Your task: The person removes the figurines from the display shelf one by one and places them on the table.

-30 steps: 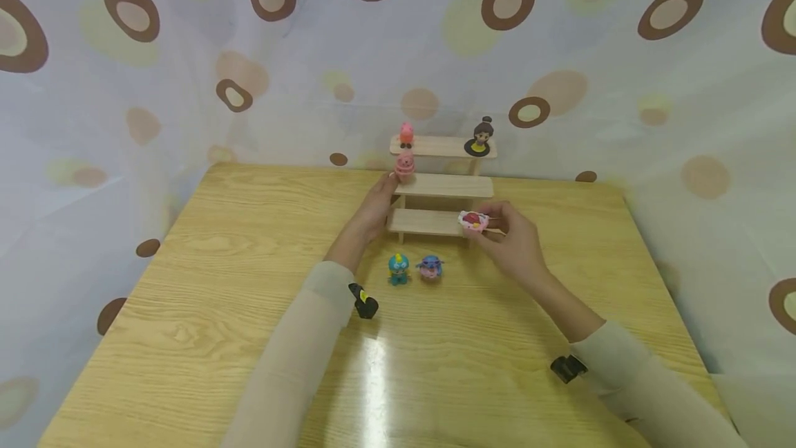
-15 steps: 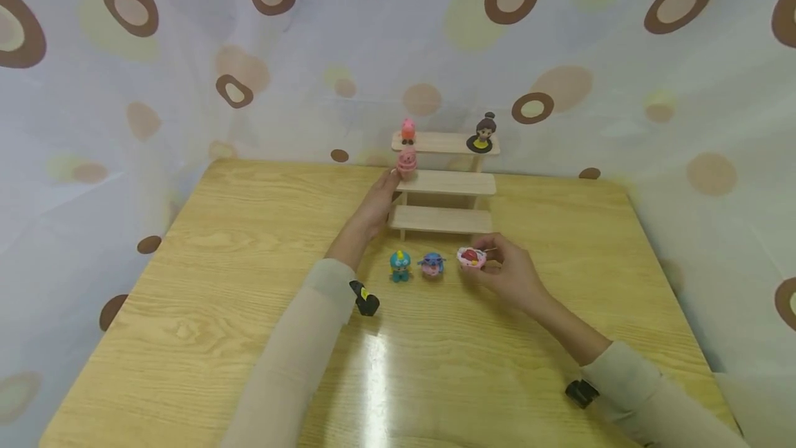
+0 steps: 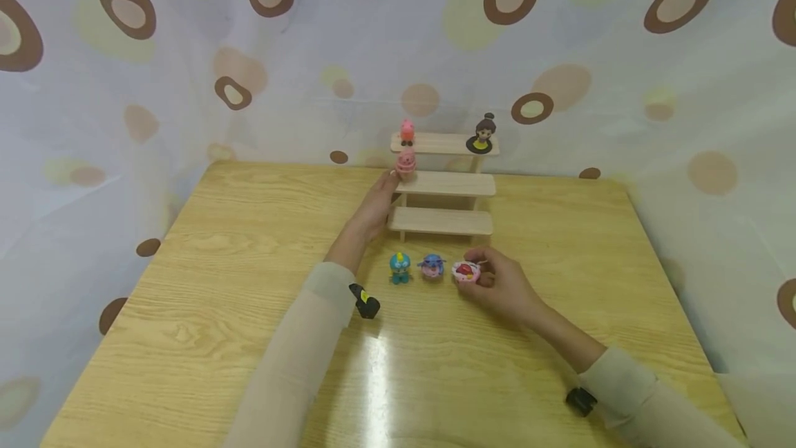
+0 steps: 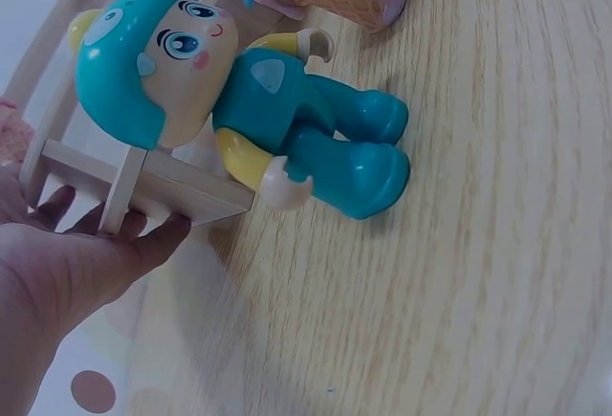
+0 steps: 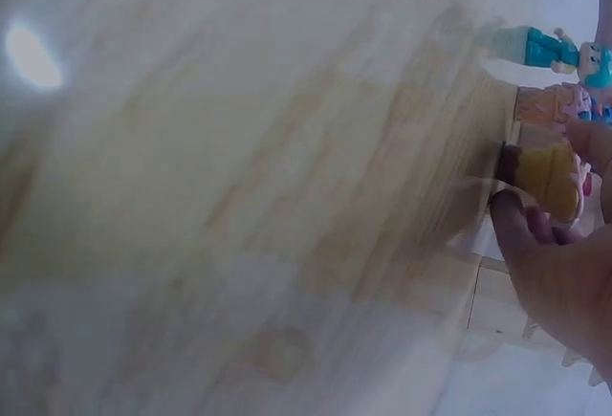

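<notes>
Nearest the person, the right hand (image 3: 497,285) rests on the wooden table (image 3: 186,296) just in front of the three-step wooden stand (image 3: 443,185), its thumb and fingers curled round a small pink cupcake toy (image 3: 466,272) that sits at table level at the fingertips, right of the stand's middle. Beside it on its left, also in front of the stand, come a blue-and-pink ice-cream toy (image 3: 430,266) and then a teal figure (image 3: 399,267), the three forming a row (close together, apart from the stand's lowest step). The left hand (image 3: 373,209) lies against the stand's left end with straight fingers pressed to the wood, grasping nothing. A pink cone toy (image 3: 405,164) stands at the left end of the middle step, a small pink figure (image 3: 407,131) and a dark-haired doll (image 3: 482,134) on the top step. The left wrist view alone shows the fingertips (image 4: 158,239) under the stand's side rail and the teal figure's face up close; the right wrist view is blurred, showing only the cupcake's wafer base (image 5: 545,179) against the fingers.
</notes>
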The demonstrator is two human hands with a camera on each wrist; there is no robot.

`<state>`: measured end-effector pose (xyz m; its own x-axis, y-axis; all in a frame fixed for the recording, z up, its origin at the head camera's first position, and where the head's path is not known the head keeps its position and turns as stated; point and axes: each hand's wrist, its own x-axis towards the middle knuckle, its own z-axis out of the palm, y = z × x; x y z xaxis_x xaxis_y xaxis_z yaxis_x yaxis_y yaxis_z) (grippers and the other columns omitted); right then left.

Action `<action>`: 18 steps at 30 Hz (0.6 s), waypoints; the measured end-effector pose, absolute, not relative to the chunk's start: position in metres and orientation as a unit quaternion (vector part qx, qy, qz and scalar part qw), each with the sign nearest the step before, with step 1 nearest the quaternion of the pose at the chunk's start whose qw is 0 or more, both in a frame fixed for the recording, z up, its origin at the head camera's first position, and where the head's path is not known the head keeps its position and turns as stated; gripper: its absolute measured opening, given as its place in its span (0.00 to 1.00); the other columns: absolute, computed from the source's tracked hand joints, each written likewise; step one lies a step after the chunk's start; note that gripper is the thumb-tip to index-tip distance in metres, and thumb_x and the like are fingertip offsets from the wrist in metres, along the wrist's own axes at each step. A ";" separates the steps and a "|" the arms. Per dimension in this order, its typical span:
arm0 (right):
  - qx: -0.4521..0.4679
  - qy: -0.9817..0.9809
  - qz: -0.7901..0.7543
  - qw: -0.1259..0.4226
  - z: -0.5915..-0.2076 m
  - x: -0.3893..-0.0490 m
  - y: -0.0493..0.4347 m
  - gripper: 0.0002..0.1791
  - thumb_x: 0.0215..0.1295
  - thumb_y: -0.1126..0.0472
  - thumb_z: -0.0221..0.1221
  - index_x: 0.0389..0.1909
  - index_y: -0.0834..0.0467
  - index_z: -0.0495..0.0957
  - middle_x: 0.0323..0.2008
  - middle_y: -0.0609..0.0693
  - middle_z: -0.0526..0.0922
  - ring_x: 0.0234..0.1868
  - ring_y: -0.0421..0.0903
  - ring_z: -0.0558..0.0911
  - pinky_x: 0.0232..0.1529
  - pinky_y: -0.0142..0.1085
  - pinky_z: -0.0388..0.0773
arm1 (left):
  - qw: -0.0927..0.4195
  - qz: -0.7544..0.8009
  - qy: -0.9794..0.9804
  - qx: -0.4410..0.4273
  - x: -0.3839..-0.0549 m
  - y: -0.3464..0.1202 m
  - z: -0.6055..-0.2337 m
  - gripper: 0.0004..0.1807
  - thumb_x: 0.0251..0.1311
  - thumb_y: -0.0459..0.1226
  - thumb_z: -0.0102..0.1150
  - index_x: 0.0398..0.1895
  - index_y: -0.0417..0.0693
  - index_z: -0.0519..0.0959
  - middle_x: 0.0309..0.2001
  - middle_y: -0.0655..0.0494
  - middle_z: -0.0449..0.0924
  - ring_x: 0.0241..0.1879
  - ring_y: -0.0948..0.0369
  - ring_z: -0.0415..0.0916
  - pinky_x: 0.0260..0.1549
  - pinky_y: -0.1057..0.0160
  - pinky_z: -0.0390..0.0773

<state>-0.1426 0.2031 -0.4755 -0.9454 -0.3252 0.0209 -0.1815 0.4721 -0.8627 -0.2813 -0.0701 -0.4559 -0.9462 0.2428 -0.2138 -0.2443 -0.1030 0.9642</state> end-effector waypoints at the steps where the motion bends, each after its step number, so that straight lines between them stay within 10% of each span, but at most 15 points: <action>1: -0.155 0.863 -0.476 0.066 -0.475 -0.143 0.204 0.30 0.61 0.66 0.76 0.62 0.68 0.75 0.56 0.64 0.82 0.54 0.57 0.85 0.53 0.41 0.87 | 0.165 0.743 0.649 -0.001 -0.281 -0.070 -0.456 0.39 0.84 0.58 0.37 0.88 0.55 0.43 0.86 0.48 0.44 0.84 0.46 0.42 0.80 0.40 0.50; 7: -0.179 0.896 -0.406 -0.015 -0.456 -0.151 0.205 0.37 0.57 0.58 0.80 0.64 0.66 0.76 0.57 0.62 0.83 0.58 0.61 0.82 0.56 0.55 0.83 | 0.156 0.735 0.659 -0.004 -0.279 -0.069 -0.457 0.40 0.83 0.58 0.37 0.88 0.52 0.43 0.87 0.49 0.42 0.85 0.47 0.37 0.81 0.40 0.44; 12: -0.173 0.882 -0.430 -0.083 -0.431 -0.171 0.196 0.27 0.63 0.57 0.76 0.59 0.63 0.80 0.52 0.59 0.85 0.50 0.57 0.83 0.48 0.51 0.83 | 0.150 0.735 0.661 -0.004 -0.280 -0.069 -0.458 0.41 0.83 0.58 0.39 0.88 0.52 0.42 0.87 0.49 0.41 0.85 0.48 0.35 0.81 0.41 0.41; 18: -0.158 0.839 -0.515 -0.078 -0.414 -0.205 0.173 0.25 0.68 0.56 0.73 0.60 0.61 0.80 0.55 0.58 0.84 0.59 0.56 0.83 0.60 0.50 0.81 | 0.157 0.741 0.653 -0.018 -0.281 -0.068 -0.457 0.43 0.82 0.60 0.41 0.88 0.53 0.41 0.87 0.50 0.40 0.85 0.47 0.37 0.81 0.40 0.45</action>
